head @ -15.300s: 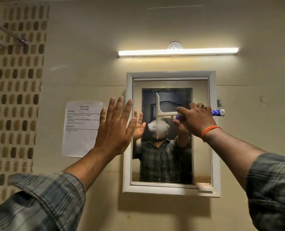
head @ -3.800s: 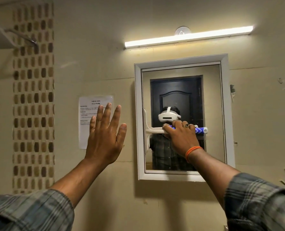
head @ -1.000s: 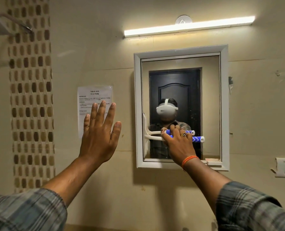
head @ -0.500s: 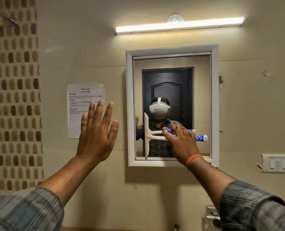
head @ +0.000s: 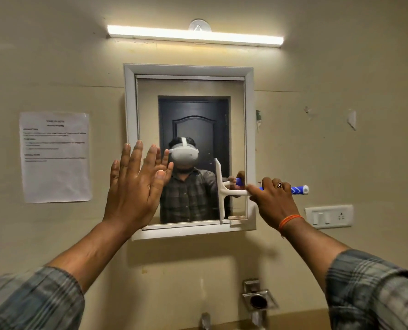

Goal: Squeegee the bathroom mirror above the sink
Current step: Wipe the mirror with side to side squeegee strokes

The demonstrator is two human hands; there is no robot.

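Our right hand [head: 273,201] grips the squeegee [head: 220,189], blade upright against the mirror [head: 191,91] at lower right, set for sideways strokes. Our left hand [head: 136,186] is spread open, holding nothing.

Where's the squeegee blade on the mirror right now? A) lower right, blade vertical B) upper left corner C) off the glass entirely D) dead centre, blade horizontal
A: the squeegee stands with its blade vertical against the lower right part of the mirror, its lower end near the bottom frame, and the right hand holds its handle out to the right.

One mirror [head: 191,91], one squeegee [head: 219,189] (two hands)
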